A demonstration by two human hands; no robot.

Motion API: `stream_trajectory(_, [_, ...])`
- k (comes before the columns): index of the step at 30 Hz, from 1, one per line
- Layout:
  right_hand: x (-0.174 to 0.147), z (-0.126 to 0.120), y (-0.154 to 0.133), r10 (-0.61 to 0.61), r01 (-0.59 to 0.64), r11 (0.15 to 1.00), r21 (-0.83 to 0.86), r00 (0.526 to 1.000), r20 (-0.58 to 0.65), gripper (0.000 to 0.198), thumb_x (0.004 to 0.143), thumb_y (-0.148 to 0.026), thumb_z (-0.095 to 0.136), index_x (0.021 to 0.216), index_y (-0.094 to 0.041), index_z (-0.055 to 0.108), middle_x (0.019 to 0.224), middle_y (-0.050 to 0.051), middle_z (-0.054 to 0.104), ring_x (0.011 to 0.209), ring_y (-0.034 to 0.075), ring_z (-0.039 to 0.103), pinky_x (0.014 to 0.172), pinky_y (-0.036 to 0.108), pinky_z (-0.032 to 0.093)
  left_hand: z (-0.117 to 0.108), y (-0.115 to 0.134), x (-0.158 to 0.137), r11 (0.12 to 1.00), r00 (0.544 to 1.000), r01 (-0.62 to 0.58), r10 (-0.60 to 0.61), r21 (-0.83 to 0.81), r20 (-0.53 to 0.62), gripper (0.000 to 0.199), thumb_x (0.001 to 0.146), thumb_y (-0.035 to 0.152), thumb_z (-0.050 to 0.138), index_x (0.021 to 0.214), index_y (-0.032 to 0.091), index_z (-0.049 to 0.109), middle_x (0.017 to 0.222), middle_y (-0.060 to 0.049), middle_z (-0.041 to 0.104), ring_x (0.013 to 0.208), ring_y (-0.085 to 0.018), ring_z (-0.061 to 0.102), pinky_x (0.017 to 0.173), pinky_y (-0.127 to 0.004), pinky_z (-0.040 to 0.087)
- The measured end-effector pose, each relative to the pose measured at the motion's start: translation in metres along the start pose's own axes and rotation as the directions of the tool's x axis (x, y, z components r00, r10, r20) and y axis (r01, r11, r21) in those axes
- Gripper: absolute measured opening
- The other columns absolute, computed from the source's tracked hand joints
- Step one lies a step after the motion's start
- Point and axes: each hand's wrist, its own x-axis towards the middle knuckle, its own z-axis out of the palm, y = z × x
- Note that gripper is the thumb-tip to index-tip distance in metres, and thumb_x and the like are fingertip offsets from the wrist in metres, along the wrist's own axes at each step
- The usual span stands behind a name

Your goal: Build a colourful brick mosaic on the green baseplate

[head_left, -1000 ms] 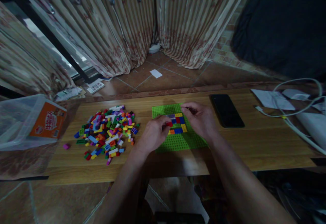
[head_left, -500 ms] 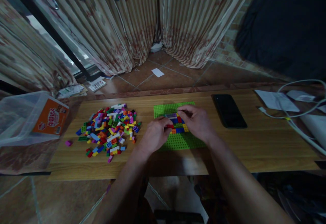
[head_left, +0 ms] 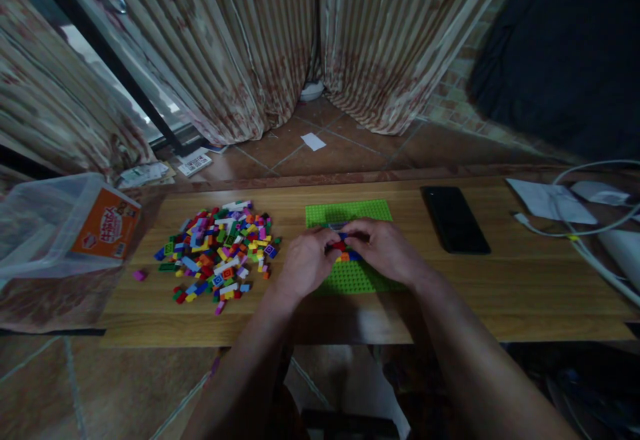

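A green baseplate point(head_left: 357, 283) lies on the wooden table, with several joined bricks on its middle, among them a blue one point(head_left: 355, 256) and an orange one point(head_left: 343, 257). Over these, my left hand point(head_left: 307, 261) is closed, thumb and index finger on a small red brick point(head_left: 339, 245). From the other side my right hand point(head_left: 384, 247) meets it, its bent fingertips pinched at the same red brick. The fingers cover most of the built bricks, so how the red brick sits on them is hidden.
A loose heap of coloured bricks point(head_left: 215, 247) spreads left of the baseplate, with a magenta brick point(head_left: 139, 275) apart from it. A clear plastic tub point(head_left: 45, 227) stands at the far left. To the right are a black phone point(head_left: 455, 220), papers point(head_left: 550, 201) and a white cable point(head_left: 540, 229).
My right hand has come left and nearer, from the right side of the built bricks to the red brick beside my left fingertips. The whole view has shifted slightly.
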Motion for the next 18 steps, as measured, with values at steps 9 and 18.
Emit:
stream_trajectory(9, [0.001, -0.003, 0.007, 0.069, -0.072, 0.996, -0.052, 0.997, -0.044, 0.018, 0.089, -0.021, 0.058, 0.099, -0.02, 0.073, 0.099, 0.006, 0.075, 0.09, 0.02, 0.068, 0.081, 0.033, 0.049, 0.01, 0.011, -0.001, 0.996, 0.997, 0.051, -0.045, 0.078, -0.068, 0.009, 0.087, 0.022, 0.06, 0.091, 0.021, 0.069, 0.09, -0.003, 0.07, 0.077, -0.017, 0.064, 0.077, -0.03, 0.049])
stream_trajectory(18, [0.0, -0.003, 0.003, 0.089, -0.088, 0.995, -0.045, 0.996, 0.015, 0.018, 0.088, -0.018, 0.057, 0.093, -0.022, 0.074, 0.092, 0.002, 0.076, 0.082, 0.018, 0.068, 0.075, 0.03, 0.048, 0.023, 0.021, -0.004, 0.979, 0.988, 0.101, -0.077, 0.178, -0.136, 0.01, 0.089, 0.026, 0.059, 0.093, 0.02, 0.067, 0.091, -0.004, 0.072, 0.089, -0.021, 0.065, 0.081, -0.036, 0.043])
